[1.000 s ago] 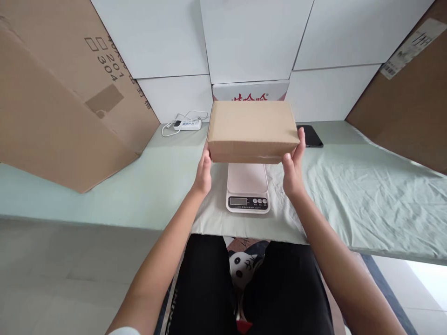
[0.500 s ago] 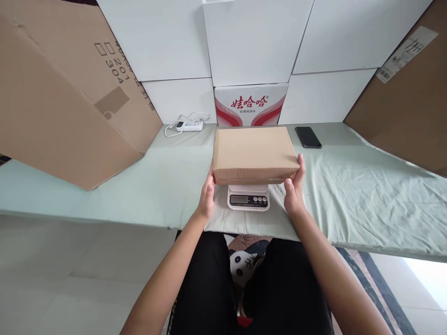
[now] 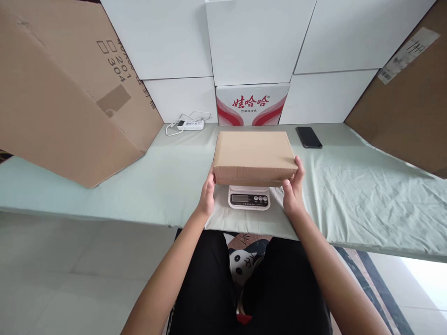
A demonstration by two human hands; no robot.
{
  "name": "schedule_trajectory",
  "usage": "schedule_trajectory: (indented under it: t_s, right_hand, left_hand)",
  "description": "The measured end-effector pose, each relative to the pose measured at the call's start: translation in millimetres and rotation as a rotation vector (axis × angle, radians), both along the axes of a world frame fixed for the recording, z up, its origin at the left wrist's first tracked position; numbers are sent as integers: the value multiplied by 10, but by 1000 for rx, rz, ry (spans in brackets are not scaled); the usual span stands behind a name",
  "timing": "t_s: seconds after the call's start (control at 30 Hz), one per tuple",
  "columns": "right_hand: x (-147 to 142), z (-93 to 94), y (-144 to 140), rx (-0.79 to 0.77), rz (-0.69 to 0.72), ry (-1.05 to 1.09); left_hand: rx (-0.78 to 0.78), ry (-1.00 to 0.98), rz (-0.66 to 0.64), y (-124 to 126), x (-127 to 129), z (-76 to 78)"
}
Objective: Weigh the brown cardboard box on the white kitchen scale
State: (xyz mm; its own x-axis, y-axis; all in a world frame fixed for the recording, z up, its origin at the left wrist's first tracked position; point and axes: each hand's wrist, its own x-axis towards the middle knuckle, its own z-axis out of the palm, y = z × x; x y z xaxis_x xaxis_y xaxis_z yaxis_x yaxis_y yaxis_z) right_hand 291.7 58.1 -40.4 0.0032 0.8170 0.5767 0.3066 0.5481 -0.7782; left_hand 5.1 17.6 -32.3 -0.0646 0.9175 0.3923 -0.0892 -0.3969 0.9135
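A closed brown cardboard box is held level between my two hands, over a white digital kitchen scale. The box hides the scale's weighing surface, so I cannot tell whether the two touch. My left hand grips the box's left end near the front corner. At the right front corner my right hand is closed on the box, its thumb against the front face and fingers along the end. The scale's dark display and its buttons face me, and no digits can be made out.
Behind the box stands a white-and-red carton against white panels. A black phone lies at the right rear, a white power strip with cable at the left rear. Large cardboard sheets flank the cloth-covered table.
The box's near edge has come down slightly over the scale, and the box sits a little flatter. Both hands stay on it. The view has shifted slightly.
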Motion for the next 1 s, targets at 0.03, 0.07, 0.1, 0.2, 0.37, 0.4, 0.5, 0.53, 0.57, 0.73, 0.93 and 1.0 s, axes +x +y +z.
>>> schedule_trajectory:
  t_s: [0.03, 0.07, 0.1, 0.2, 0.37, 0.4, 0.5, 0.53, 0.57, 0.73, 0.93, 1.0]
  right_hand:
    - [0, -9, 4, -8, 3, 2]
    - [1, -22, 10, -14, 6, 2]
    - [4, -35, 18, -17, 8, 1]
    - [21, -61, 40, 13, -11, 13]
    - [32, 5, 50, 66, -82, 94]
    - [28, 23, 47, 64, -91, 109]
    - [12, 56, 39, 48, -90, 124]
    - [10, 55, 39, 35, -79, 119]
    - [10, 50, 41, 19, -63, 116]
    - [3, -3, 40, -76, 69, 163]
    - [-78, 107, -19, -58, 93, 134]
    - [-81, 237, 78, 14, 67, 134]
  left_hand:
    - [-1, -3, 1, 2, -4, -2]
    - [0, -8, 4, 4, -8, -6]
    - [1, -14, 11, 6, -12, -11]
    - [2, -20, 42, 9, -21, -30]
    - [-2, -34, 67, 8, -21, -53]
    - [0, -35, 64, 7, -21, -56]
    - [9, -27, 39, 2, -20, -56]
    - [11, -23, 34, 1, -20, -54]
    - [11, -21, 32, 1, -19, -50]
    - [14, -14, 30, 7, -6, -34]
    - [58, 2, 10, 11, -10, 89]
    - [88, 11, 7, 88, -28, 243]
